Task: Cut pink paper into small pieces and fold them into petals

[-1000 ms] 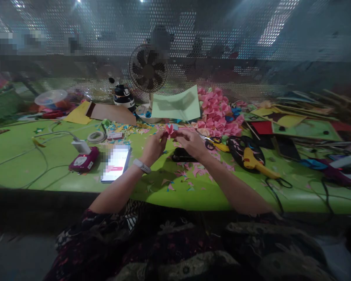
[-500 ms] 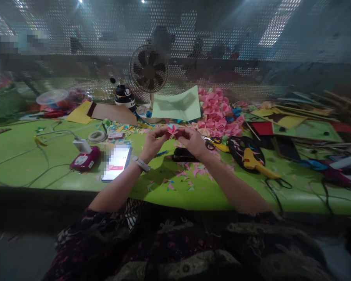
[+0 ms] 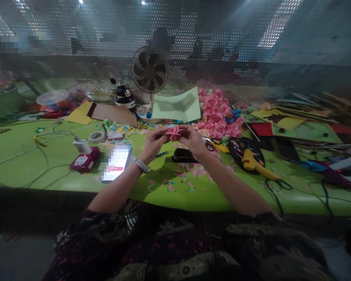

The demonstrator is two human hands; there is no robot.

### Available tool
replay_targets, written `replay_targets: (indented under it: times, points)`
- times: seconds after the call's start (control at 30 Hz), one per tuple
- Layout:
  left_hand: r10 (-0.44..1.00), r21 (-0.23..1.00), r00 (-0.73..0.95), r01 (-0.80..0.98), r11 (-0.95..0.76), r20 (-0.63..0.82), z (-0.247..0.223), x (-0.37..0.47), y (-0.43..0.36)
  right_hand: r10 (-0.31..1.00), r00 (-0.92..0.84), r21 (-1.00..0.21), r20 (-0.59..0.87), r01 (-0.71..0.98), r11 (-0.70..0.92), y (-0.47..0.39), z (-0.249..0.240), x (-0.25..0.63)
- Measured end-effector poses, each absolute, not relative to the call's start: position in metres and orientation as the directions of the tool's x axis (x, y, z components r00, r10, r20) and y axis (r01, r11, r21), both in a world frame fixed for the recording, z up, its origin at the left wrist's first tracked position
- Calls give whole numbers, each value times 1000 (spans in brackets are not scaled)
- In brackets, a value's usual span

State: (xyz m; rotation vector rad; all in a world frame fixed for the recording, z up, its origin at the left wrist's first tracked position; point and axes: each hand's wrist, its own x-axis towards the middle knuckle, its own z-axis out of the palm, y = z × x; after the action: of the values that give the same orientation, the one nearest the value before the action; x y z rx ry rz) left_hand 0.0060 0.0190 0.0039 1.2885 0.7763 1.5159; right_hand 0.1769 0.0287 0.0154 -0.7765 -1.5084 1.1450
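Between my two hands, above the green table (image 3: 158,195), is a small pink paper flower (image 3: 173,132). My left hand (image 3: 154,143), with a pale watch on its wrist, pinches the flower's left side. On its right side the fingers of my right hand (image 3: 191,141) grip it too. A black stapler (image 3: 184,155) lies just below my right hand. Pink and blue paper scraps (image 3: 190,171) are scattered nearer the table's front edge. Behind my right hand rises a heap of pink paper flowers (image 3: 218,111).
A lit phone (image 3: 117,164) and a purple power adapter (image 3: 85,160) with cables lie left. Scissors (image 3: 210,143) and a yellow glue gun (image 3: 256,162) on a dark plate are at right. A fan (image 3: 149,72) and green sheet (image 3: 177,105) stand behind.
The pink paper flower has turned between my fingers, so its star-like face no longer shows. My hands have otherwise hardly moved.
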Motion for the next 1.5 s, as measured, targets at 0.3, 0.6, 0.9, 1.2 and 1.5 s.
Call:
replay_targets:
  times: [0.3, 0.6, 0.9, 1.2, 1.5]
  points:
    - [944, 894, 11, -325, -308, 330, 2, 5, 20, 912, -245, -944, 328, -123, 306, 24, 20, 176]
    - [943, 902, 44, -309, -302, 331, 4, 4, 18, 919, -229, -942, 322, -177, 286, 24, 19, 175]
    - [954, 904, 36, -331, -271, 299, 5, 6, 16, 917, -169, -931, 362, -111, 347, 21, 17, 173]
    - [968, 934, 87, -295, -200, 235, 6, 6, 14, 926, -93, -928, 366, -107, 356, 24, 10, 170]
    - [983, 953, 15, -246, -175, 185, 7, 9, 14, 918, -134, -927, 373, -3, 376, 23, 9, 171]
